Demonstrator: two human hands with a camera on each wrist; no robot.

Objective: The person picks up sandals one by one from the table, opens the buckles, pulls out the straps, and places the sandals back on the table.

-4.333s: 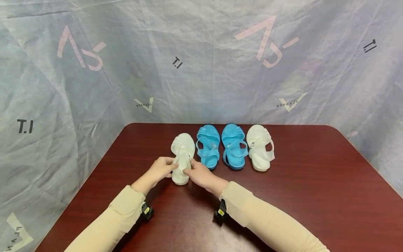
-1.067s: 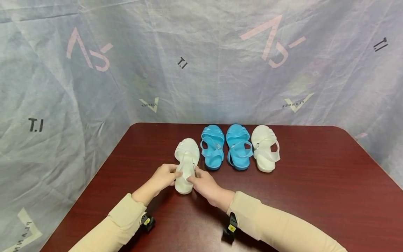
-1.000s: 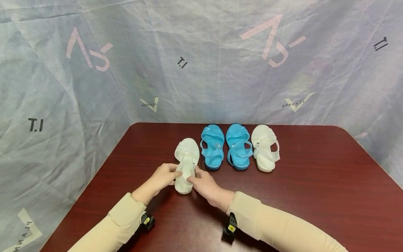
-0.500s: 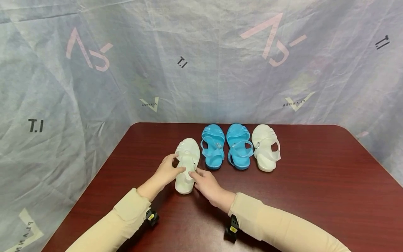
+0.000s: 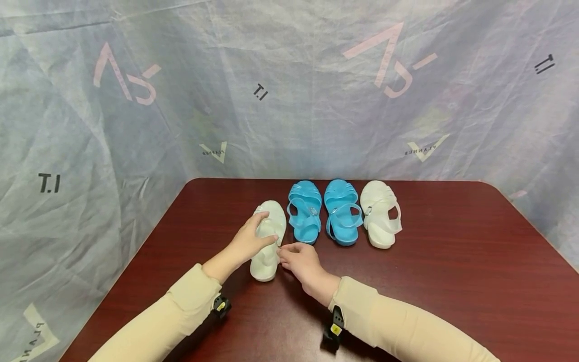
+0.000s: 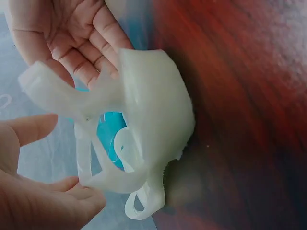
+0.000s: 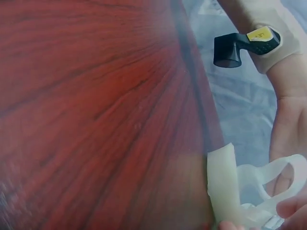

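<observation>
A white jelly sandal (image 5: 264, 271) lies on the table at the left end of a row, with its heel towards me. My left hand (image 5: 246, 244) reaches over its left side, thumb and index finger spread wide apart above the straps. In the left wrist view, left fingertips (image 6: 86, 196) touch the looped strap (image 6: 115, 179), while the thumb stands off it. On the sandal's right side my right hand (image 5: 304, 264) pinches the ankle strap by the buckle. The buckle (image 7: 273, 222) shows close to the right thumb (image 7: 293, 207) in the right wrist view.
Two blue jelly sandals, one left (image 5: 305, 234) and one right (image 5: 346, 235), stand just right of the white one. A second white sandal (image 5: 380, 239) ends the row. A grey printed cloth (image 5: 298, 100) hangs behind the dark red table (image 5: 452, 261).
Earlier, both hands held the sandal's sides, and it came slightly nearer to me. Since then my left hand has moved forward and spread over the straps. My right fingertips have drawn together by the buckle.
</observation>
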